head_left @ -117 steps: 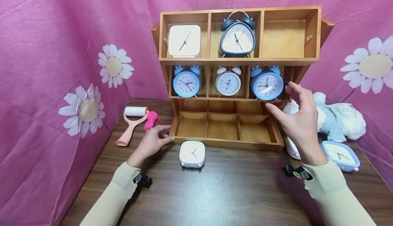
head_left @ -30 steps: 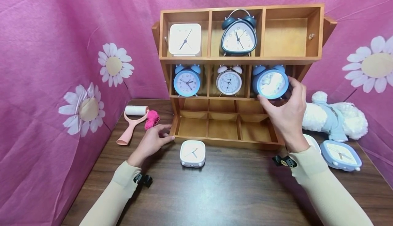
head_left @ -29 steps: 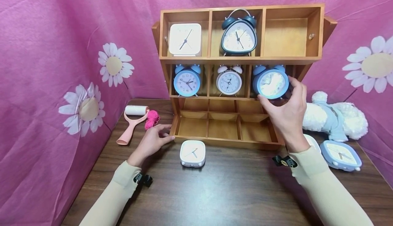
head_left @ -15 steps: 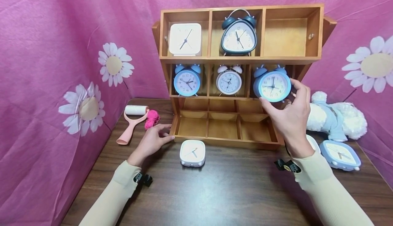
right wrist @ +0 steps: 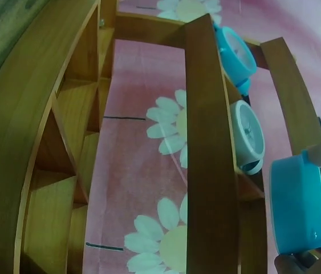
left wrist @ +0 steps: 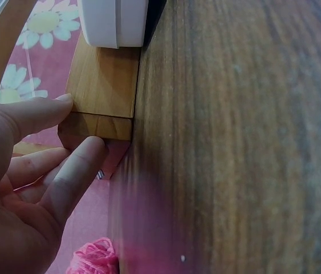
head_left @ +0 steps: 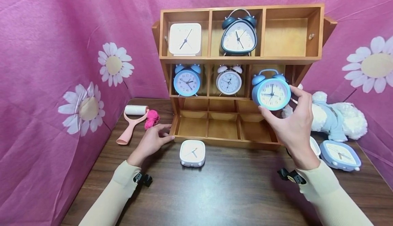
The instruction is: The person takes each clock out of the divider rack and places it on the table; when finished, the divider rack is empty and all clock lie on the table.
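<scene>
My right hand (head_left: 293, 123) grips a round blue twin-bell alarm clock (head_left: 263, 98) by its side and lower edge, thumb below and fingers at the right. The clock is tilted back, in front of the right compartment of the middle row. In the right wrist view the blue clock (right wrist: 297, 202) shows its side, between thumb and fingers. At the lower left corner of the wooden shelf (head_left: 227, 143), my left hand (head_left: 151, 140) holds on. The left wrist view shows thumb and fingers (left wrist: 80, 171) on either side of that corner (left wrist: 100, 125).
A white square clock (head_left: 192, 153) lies before the shelf. Other clocks, among them a dark green one (head_left: 238, 40), stand in the upper and middle rows. A lint roller (head_left: 132, 123) and pink yarn (head_left: 151, 119) lie left; a plush toy (head_left: 334, 118) and blue-rimmed clock (head_left: 340, 155) lie right.
My right hand has closed around the blue alarm clock and drawn it forward and down out of its compartment, so its top handle shows. The left hand stays at the shelf corner.
</scene>
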### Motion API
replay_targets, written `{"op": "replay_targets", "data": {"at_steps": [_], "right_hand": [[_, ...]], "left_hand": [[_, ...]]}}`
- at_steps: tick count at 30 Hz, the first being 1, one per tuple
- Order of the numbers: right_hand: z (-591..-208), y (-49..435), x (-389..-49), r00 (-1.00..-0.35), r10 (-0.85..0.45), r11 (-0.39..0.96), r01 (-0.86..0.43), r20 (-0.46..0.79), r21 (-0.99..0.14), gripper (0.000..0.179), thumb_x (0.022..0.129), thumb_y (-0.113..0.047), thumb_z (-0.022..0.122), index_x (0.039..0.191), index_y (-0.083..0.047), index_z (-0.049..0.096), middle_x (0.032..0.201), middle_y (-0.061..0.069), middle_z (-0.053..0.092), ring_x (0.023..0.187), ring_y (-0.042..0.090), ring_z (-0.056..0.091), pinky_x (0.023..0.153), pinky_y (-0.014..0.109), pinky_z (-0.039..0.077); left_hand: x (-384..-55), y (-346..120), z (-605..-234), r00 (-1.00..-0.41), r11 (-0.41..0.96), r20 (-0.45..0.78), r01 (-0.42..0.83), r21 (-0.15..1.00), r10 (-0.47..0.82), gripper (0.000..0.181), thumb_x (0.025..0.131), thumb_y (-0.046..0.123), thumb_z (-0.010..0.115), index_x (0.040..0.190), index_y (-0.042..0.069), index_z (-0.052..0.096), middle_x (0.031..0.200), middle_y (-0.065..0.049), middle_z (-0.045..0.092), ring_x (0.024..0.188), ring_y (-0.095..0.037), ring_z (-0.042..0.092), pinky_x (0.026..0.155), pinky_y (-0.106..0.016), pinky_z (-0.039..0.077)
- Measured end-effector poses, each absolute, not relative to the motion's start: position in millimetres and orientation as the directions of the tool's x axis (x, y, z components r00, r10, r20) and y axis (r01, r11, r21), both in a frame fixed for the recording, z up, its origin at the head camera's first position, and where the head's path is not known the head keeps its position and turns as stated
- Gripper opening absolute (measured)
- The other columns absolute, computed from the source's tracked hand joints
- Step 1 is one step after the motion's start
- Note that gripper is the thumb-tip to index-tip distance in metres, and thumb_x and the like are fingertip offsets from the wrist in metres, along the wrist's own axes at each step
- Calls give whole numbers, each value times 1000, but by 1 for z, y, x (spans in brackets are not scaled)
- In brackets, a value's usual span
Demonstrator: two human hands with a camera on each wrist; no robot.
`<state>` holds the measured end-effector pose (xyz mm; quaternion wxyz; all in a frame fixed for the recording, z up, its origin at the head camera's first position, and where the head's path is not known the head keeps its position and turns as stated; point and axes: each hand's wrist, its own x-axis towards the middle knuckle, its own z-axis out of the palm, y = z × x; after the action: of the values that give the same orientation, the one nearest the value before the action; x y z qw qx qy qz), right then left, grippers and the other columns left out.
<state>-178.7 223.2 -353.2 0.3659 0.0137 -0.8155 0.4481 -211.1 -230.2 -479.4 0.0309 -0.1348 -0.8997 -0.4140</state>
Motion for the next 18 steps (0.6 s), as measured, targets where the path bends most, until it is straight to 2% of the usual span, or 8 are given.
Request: {"op": "replay_targets", "data": {"at_steps": [4, 9, 11, 18], "right_hand": [[-354, 222, -172, -742, 290, 604, -348, 604, -717, 94, 74, -18, 103, 154, -5, 57, 142, -2, 59, 129, -8, 50, 109, 11, 46], [-357, 219, -163, -758, 278, 600, -342, 590, -723, 95, 72, -14, 104, 154, -4, 57, 137, -13, 57, 126, -7, 54, 107, 8, 47], [-358, 218, -159, -768, 273, 601, -335, 580, -726, 96, 72, -13, 105, 155, -5, 57, 137, -13, 57, 124, -6, 57, 104, 6, 47], [-367, 216, -150, -798, 221, 634, -320, 561, -704, 100, 73, -14, 105, 157, -5, 53, 141, 13, 59, 120, -5, 57, 96, 0, 45]], "left_hand": [[-209, -226, -472, -973, 650, 117, 221, 727, 200, 54, 97, 26, 88, 143, 1, 74, 110, -14, 83, 94, -21, 82, 81, -31, 58], [-204, -222, -463, -980, 683, 76, 182, 708, 182, 53, 98, 22, 88, 145, 2, 73, 115, -15, 83, 99, -24, 83, 86, -32, 58], [-204, -222, -462, -981, 684, 74, 179, 707, 181, 53, 99, 22, 88, 145, 2, 72, 116, -15, 83, 100, -25, 83, 86, -33, 58], [-204, -222, -463, -980, 676, 77, 183, 713, 184, 53, 98, 21, 87, 145, 2, 72, 117, -17, 83, 100, -26, 83, 87, -36, 59]]}}
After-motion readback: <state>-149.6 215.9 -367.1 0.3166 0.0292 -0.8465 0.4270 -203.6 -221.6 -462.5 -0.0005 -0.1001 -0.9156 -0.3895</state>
